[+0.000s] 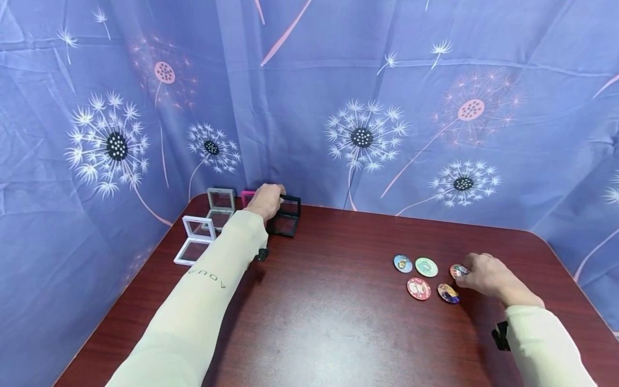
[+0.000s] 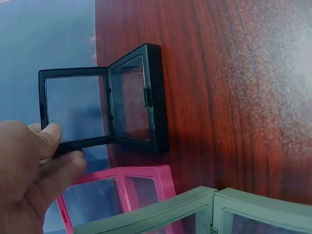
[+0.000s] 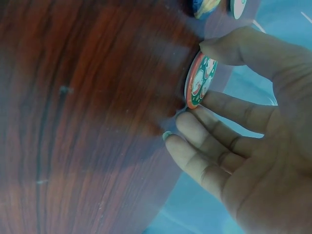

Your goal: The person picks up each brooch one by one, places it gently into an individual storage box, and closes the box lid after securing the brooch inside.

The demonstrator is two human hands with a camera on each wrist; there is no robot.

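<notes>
At the back left of the table, my left hand (image 1: pixel 267 201) holds the raised half of a black hinged display frame (image 1: pixel 284 226) by its corner. Thumb and fingers pinch that corner in the left wrist view, and the frame (image 2: pixel 158 97) stands open with clear panes. On the right side, my right hand (image 1: pixel 488 277) is at a round red and green badge (image 1: pixel 457 271). In the right wrist view, thumb and fingers pinch this badge (image 3: pixel 200 80) at opposite edges, close to the tabletop.
Beside the black frame stand open a pink frame (image 2: pixel 170 183), a grey-green frame (image 1: pixel 221 200) and a white frame (image 1: pixel 182 252). Near the right hand lie a blue badge (image 1: pixel 403 263), a green badge (image 1: pixel 426 267), a red badge (image 1: pixel 418 288) and a yellow-purple badge (image 1: pixel 448 293). A blue curtain (image 1: pixel 300 107) hangs behind the table.
</notes>
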